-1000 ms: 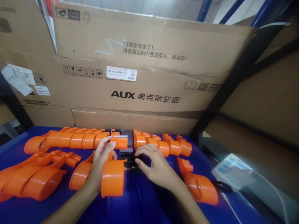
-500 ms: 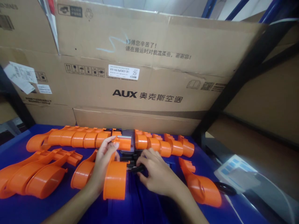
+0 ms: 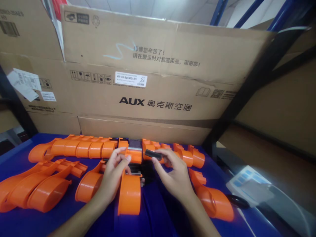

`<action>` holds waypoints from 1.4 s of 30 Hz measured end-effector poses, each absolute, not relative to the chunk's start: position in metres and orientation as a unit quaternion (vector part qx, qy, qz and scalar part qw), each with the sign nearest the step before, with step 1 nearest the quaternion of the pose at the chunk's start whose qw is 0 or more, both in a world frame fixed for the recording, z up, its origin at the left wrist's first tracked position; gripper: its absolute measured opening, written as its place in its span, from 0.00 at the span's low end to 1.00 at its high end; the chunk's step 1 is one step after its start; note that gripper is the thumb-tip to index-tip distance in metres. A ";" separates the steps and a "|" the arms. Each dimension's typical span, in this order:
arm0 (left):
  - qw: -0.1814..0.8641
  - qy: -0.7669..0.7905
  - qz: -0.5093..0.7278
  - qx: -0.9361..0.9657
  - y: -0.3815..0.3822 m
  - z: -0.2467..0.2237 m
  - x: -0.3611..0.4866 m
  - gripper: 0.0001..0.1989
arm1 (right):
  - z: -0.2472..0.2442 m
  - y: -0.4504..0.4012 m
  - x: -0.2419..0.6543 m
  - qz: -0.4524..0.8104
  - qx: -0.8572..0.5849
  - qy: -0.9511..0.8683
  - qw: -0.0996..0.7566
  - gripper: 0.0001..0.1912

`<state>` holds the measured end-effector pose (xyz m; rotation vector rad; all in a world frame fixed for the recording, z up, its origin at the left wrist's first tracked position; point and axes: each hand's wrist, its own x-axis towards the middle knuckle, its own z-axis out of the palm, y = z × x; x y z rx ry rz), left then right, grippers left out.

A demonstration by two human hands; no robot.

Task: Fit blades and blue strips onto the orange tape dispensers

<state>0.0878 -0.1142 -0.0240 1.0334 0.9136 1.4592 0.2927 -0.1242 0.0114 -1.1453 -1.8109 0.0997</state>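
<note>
A glossy orange plastic piece point(image 3: 129, 194), a broad round band with a slim neck and a ribbed head, is in the left hand point(image 3: 116, 168) above the middle of the smooth blue surface point(image 3: 29, 227). Thumb and fingers close firmly on its neck and head; a pale, ridged metallic strip lies along the head. At the surface's right edge lies a single orange plastic holder point(image 3: 217, 204), beside a black oval object point(image 3: 238, 200). Towards the left edge, overlapping orange plastic loops point(image 3: 46, 194) lie tilted together; another curved orange piece point(image 3: 89, 186) sits by the left wrist. Just beyond the edge on the right is a white box with blue panels point(image 3: 249, 184); its contents cannot be made out.

The right hand point(image 3: 176, 171) pinches a short black cylinder point(image 3: 152, 154) between thumb and fingertips, near the ribbed head. Along the far edge stand a left row of orange bands point(image 3: 82, 148) and a right row of orange bands point(image 3: 186, 156), with a flat dark rectangular object point(image 3: 135, 144) between. Behind rises matt brown corrugated cardboard point(image 3: 98, 102), creased, printed "AUX" and bearing white paper labels.
</note>
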 end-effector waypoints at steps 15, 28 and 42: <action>0.573 0.345 0.516 0.535 -0.116 -0.034 0.090 0.27 | 0.004 -0.124 0.281 0.107 -0.409 -0.756 0.499 0.10; 0.582 0.330 0.554 0.495 -0.119 -0.028 0.091 0.25 | 0.007 -0.123 0.284 0.132 -0.420 -0.746 0.500 0.24; 0.545 0.369 0.594 0.462 -0.114 -0.022 0.085 0.22 | 0.003 -0.118 0.342 0.052 -0.625 -0.770 0.114 0.16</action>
